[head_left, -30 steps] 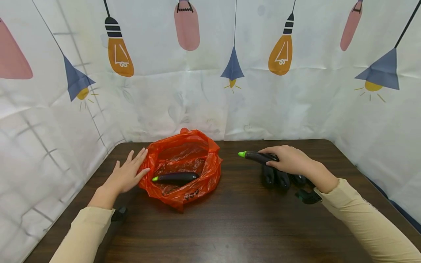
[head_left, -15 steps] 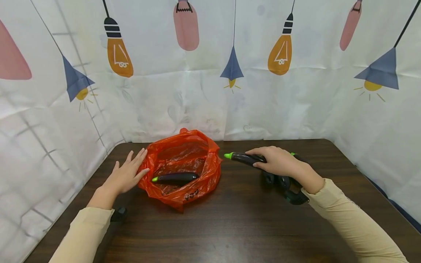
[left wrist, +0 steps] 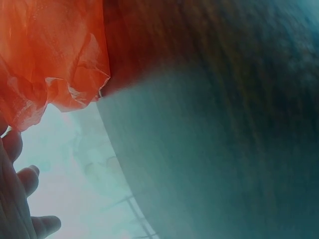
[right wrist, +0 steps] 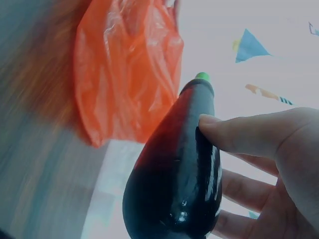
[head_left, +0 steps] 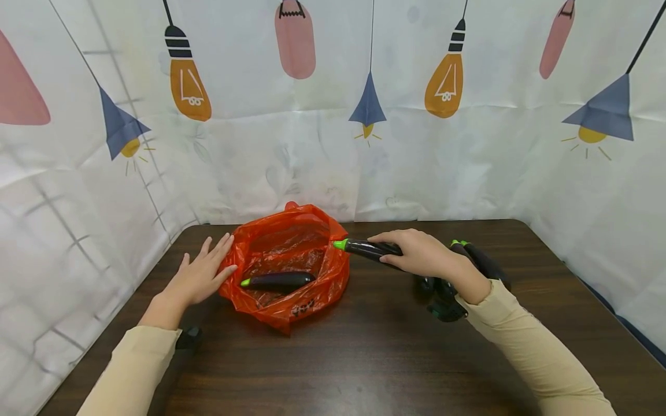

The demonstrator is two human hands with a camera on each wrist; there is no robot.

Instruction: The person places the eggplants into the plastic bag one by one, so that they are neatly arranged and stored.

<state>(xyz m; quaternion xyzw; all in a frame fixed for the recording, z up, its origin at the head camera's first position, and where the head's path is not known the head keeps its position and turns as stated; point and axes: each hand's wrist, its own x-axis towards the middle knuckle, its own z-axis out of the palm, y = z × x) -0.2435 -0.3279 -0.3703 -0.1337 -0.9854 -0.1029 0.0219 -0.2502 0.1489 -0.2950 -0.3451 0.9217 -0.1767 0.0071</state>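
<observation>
An orange-red plastic bag (head_left: 317, 300) stands with its mouth spread wide on the left of the table, and one dark eggplant (head_left: 278, 281) with a green tip lies inside. My left hand (head_left: 200, 277) rests against the bag's left side, fingers straight and spread; the left wrist view shows its fingers (left wrist: 29, 179) by the orange plastic (left wrist: 55, 55). My right hand (head_left: 416, 254) grips a second eggplant (head_left: 366, 249) between thumb and fingers, its green tip overlapping the bag's right rim. In the right wrist view the thumb presses along this eggplant (right wrist: 174, 174), with the bag (right wrist: 129, 74) beyond.
Several more eggplants (head_left: 486, 263) lie on the dark wooden table (head_left: 333, 370) beneath and behind the right forearm, partly hidden by it. A white curtain (head_left: 322, 162) printed with lamps and bulbs hangs along the table's back and sides.
My right hand has carried its eggplant leftward from above the other eggplants to the bag's right rim, uncovering eggplants behind the forearm. The left hand and the bag have stayed put.
</observation>
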